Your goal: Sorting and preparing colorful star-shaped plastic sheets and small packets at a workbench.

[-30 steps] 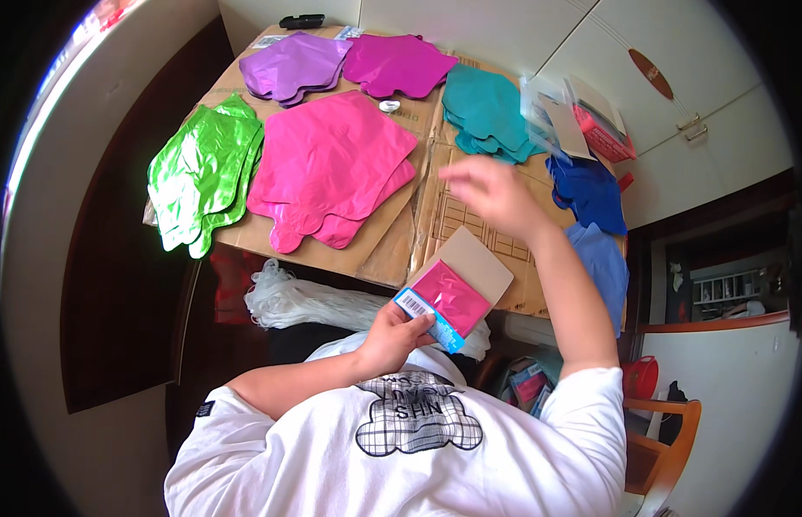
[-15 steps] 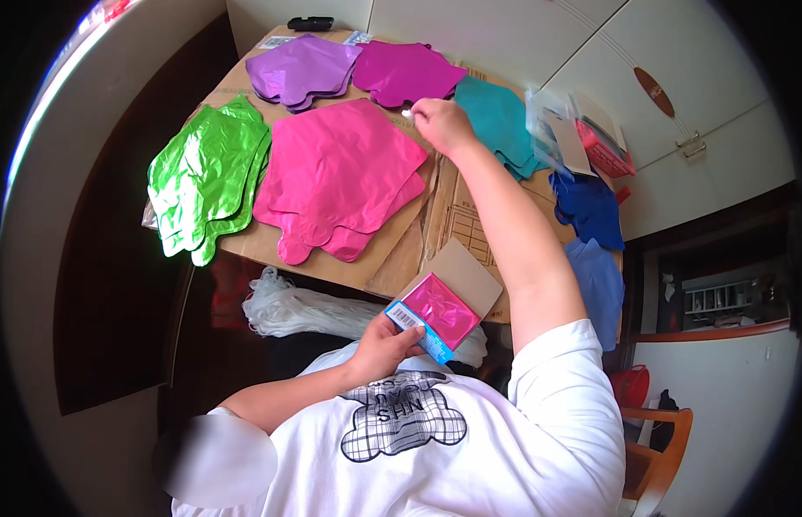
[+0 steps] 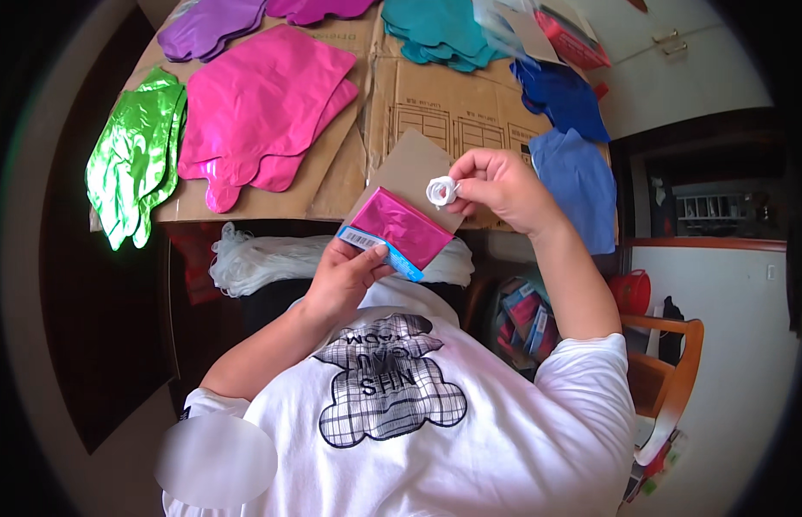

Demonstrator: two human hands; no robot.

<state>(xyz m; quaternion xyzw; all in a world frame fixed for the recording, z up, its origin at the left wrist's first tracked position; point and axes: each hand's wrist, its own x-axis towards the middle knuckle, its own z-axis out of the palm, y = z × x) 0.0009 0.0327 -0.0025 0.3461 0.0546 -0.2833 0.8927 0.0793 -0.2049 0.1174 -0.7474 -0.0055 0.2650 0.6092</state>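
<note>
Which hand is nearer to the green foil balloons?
Left. The left hand holds the pink packet, right of the green foil balloons. The right hand is farther right, holding a white roll.

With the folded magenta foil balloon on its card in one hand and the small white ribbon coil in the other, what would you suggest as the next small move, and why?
Probably bring the small white ribbon coil down onto the brown cardboard backing card, beside the folded magenta foil balloon. The right hand pinches the coil just above the card's upper edge, while the left hand grips the card's lower corner, tilted toward it.

The purple balloons [image 3: 213, 26] and teal balloons [image 3: 435, 34] are cut off by the top edge
</note>
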